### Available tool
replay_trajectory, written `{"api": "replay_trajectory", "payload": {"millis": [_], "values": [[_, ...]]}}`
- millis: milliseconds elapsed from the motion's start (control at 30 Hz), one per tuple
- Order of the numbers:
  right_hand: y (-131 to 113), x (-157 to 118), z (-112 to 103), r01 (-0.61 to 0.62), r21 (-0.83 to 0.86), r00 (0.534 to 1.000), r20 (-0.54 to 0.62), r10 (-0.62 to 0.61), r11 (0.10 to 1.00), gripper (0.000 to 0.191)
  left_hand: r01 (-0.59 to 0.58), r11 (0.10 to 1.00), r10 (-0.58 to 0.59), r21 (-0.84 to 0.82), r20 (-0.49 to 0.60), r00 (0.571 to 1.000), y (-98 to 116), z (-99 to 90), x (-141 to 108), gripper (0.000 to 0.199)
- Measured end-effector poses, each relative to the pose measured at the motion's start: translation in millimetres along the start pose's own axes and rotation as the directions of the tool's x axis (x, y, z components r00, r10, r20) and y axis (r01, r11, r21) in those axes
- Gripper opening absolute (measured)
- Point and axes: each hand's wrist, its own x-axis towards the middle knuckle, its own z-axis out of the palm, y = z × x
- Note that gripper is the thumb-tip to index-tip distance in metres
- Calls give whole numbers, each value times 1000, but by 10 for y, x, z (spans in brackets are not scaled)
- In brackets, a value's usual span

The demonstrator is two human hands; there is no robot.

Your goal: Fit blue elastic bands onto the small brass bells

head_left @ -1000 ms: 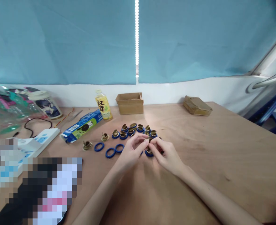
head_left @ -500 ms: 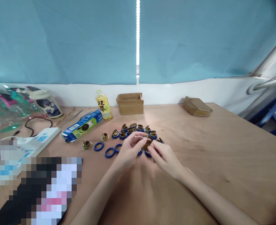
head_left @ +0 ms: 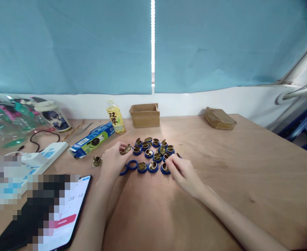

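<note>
Several round brass-coloured pieces with raised flaps (head_left: pixel 152 166) sit in blue rings on the table, clustered between my hands. My left hand (head_left: pixel 113 159) is at the left of this cluster, its thumb and fingers curled around a brass-coloured piece (head_left: pixel 126 150); part of that piece is hidden. My right hand (head_left: pixel 182 170) is at the cluster's right edge with fingertips pinched together. What they hold, if anything, is hidden behind the fingers. Just in front of those fingertips is another blue-ringed piece (head_left: pixel 165 168). Bare blue rings (head_left: pixel 133 165) lie right of my left wrist.
A loose brass-coloured piece (head_left: pixel 97 160) lies left of my left hand. Behind stand a blue carton (head_left: pixel 92 140), a yellow-labelled bottle (head_left: pixel 116 118) and an open cardboard box (head_left: pixel 145 116). A phone (head_left: pixel 72 212) and a power strip (head_left: pixel 51 153) are at left; a flattened box (head_left: pixel 219 119) is back right.
My left hand has moved left, away from my right hand, uncovering the middle of the cluster. The brass disc seen between both hands no longer shows. My right hand has barely moved.
</note>
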Motion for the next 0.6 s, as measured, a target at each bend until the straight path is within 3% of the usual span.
{"api": "replay_trajectory", "payload": {"millis": [167, 333, 600], "values": [[37, -10, 34, 14, -12, 1000, 17, -14, 1000, 29, 29, 965, -56, 260, 96, 994, -153, 26, 51, 32], [44, -8, 37, 12, -48, 999, 48, -10, 999, 30, -23, 968, -5, 252, 108, 994, -207, 94, 85, 30], [59, -61, 153, 91, -160, 974, 221, -54, 983, 27, -4, 975, -18, 220, 100, 995, -162, 108, 89, 36]]}}
